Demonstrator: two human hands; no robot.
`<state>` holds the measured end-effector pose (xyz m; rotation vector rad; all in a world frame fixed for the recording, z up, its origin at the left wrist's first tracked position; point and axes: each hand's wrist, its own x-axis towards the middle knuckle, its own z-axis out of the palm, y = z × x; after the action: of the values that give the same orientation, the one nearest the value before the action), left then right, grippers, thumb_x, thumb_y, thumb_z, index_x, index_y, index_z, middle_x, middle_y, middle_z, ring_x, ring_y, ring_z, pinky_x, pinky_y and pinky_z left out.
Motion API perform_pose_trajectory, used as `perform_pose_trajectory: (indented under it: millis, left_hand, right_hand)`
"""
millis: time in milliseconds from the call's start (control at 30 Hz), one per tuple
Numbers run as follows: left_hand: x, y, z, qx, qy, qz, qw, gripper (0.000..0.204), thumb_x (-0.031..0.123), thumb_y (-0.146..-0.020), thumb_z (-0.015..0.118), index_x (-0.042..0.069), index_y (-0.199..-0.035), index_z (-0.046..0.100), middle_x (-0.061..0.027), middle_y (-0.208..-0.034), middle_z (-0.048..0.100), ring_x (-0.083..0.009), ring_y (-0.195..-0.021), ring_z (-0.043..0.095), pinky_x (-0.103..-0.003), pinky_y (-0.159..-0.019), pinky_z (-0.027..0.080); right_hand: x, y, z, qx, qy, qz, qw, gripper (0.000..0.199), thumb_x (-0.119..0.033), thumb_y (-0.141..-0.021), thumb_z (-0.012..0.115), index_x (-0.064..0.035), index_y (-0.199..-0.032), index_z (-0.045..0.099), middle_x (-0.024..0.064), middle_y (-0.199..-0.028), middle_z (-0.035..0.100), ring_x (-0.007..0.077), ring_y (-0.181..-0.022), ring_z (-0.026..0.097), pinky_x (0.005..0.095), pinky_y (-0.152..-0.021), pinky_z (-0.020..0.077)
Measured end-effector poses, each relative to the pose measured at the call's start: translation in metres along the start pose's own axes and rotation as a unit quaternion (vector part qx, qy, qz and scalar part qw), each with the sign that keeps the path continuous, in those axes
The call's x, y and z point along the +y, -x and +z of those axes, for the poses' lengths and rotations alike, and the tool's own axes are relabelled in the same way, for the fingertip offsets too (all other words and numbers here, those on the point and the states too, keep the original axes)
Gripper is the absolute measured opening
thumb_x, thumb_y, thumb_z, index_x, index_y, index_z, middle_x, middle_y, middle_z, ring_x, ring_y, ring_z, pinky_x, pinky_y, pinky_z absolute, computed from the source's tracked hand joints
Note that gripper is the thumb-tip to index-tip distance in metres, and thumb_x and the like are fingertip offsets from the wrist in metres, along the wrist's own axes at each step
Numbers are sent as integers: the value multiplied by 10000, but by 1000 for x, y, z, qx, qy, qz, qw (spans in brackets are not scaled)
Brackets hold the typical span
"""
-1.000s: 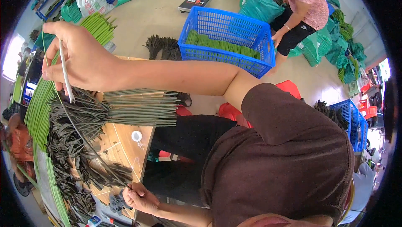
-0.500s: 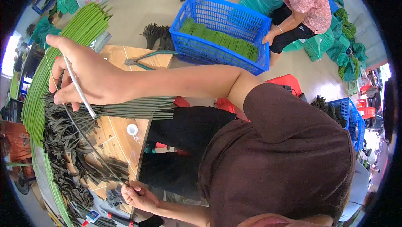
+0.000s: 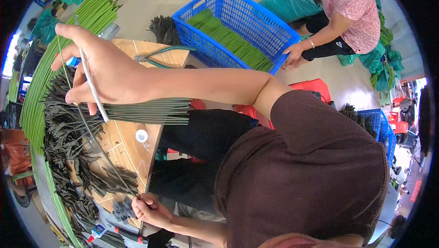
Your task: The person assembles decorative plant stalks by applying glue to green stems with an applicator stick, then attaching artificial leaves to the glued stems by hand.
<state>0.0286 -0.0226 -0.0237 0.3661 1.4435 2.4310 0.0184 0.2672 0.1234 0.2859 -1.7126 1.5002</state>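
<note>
In the head view, our right hand (image 3: 109,69) is held up over the far side of the bench (image 3: 125,149), its fingers bent and spread. It keeps a white rod (image 3: 93,88) across the palm side, while a thin green strand (image 3: 63,62) runs by the fingertips; we cannot tell just how it joins the dark stem (image 3: 108,159). That stem slants over the bench from near our right thumb to our left hand (image 3: 153,211), which is closed around its lower end at the bench edge.

Beneath our right hand lies a bundle of grey-green stems (image 3: 151,114), pointing toward our lap. Dark leafy pieces (image 3: 64,129) are heaped along the bench, with long green stems (image 3: 34,106) beyond them. A white round cap (image 3: 141,136) sits near the edge, pliers (image 3: 176,47) lie past our right forearm, and a small glue bottle (image 3: 97,233) rests to our left.

On the floor to our right, a blue crate (image 3: 274,28) holds green stalks (image 3: 228,40); a co-worker in a pink top (image 3: 350,12) has hands at its corner, near green bags (image 3: 292,1).
</note>
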Motion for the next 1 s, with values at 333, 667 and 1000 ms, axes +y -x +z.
perform_pose_trajectory:
  millis: [333,667,1000]
  left_hand:
    - [-12,0,-7,6,10,-5,1000,172,137,-865,558,-22,-928,570,-34,-605,466,-60,-500,346,-169,-436,245]
    - [4,-7,25,70,-50,-44,995,125,82,-861,536,-21,-899,596,-19,-633,522,-45,-476,346,-171,-428,246]
    - [3,-11,26,62,32,-98,993,156,99,-838,591,-28,-921,623,-35,-625,557,-29,-470,365,-158,-414,240]
  right_hand:
    - [16,6,-12,33,-120,112,986,448,-59,-769,621,28,-1116,351,160,-924,598,162,-695,604,257,-538,515]
    - [17,21,-5,-35,9,157,987,257,-201,-913,462,2,-1046,547,165,-981,622,143,-817,599,254,-678,498]
    - [30,30,-3,-40,-63,185,980,290,-103,-910,442,34,-1161,491,217,-1012,597,162,-800,622,244,-647,517]
